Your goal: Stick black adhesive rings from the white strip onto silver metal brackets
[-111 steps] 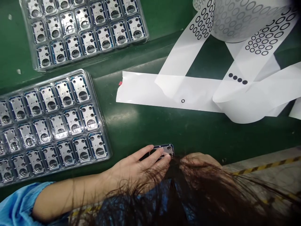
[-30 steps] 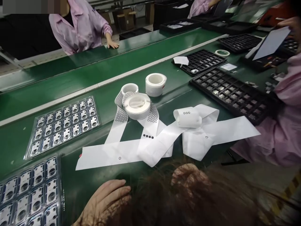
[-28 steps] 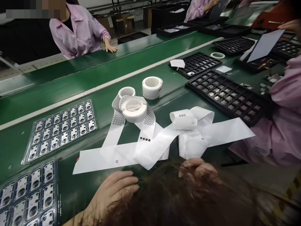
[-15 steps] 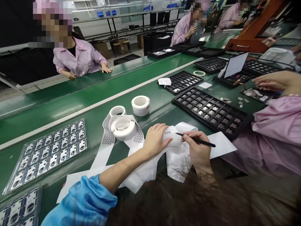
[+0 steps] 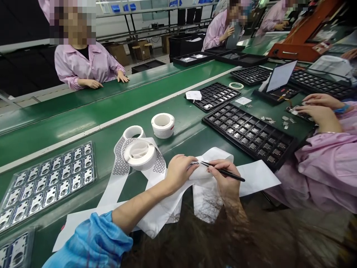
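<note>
My left hand (image 5: pixel 180 172) is closed on a folded bend of white liner strip (image 5: pixel 255 176) that carries a row of small black ring stickers (image 5: pixel 194 163) by my fingertips. My right hand (image 5: pixel 225 178) pinches black tweezers (image 5: pixel 223 171), whose tip points at those rings. The strip trails across the green table (image 5: pixel 83 123) from a white sticker roll (image 5: pixel 140 153). My blue sleeve (image 5: pixel 92 242) and loose dark hair fill the bottom of the view.
Two more white rolls (image 5: pixel 163 124) stand behind. Clear trays of metal parts (image 5: pixel 44 182) lie at the left. Black trays (image 5: pixel 251 134) with small parts lie at the right, beside a person in a pink sleeve (image 5: pixel 326 163). Another person (image 5: pixel 83 67) stands across the belt.
The view rose from the table edge to the line. My hands left a small metal part, went to the liner strip, and the right hand now holds tweezers at the ring stickers.
</note>
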`<state>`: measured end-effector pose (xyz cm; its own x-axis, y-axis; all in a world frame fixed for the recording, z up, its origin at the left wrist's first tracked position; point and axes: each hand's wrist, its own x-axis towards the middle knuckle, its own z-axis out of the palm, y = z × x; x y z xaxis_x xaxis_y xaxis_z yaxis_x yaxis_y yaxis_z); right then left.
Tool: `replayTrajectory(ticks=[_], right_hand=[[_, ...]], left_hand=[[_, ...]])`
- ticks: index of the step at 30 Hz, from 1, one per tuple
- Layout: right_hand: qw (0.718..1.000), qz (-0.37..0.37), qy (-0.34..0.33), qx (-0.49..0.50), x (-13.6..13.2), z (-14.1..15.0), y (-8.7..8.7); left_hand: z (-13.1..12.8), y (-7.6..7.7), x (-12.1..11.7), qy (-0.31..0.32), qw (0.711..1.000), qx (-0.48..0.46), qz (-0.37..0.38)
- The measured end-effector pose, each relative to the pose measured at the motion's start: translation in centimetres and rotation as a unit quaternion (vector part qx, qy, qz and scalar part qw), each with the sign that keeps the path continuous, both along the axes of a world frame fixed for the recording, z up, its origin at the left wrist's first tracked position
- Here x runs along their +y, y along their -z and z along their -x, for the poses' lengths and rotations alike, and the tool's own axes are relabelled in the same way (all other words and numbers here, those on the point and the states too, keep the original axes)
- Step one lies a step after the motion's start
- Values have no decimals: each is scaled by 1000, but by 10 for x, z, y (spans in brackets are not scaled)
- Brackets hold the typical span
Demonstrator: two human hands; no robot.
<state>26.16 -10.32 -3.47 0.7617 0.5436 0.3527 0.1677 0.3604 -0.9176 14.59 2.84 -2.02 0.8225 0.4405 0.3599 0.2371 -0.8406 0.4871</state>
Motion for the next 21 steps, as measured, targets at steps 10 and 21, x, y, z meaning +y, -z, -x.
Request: replayTrajectory(ticks=[10,21], right_hand=[[1000,1,-8,-19,-1,1,-1],[1000,1,-6,-27,-2,4,1]], left_hand=[[4,2,0,36,999,-19,-31],[4,2,0,44,998,-23,-39]])
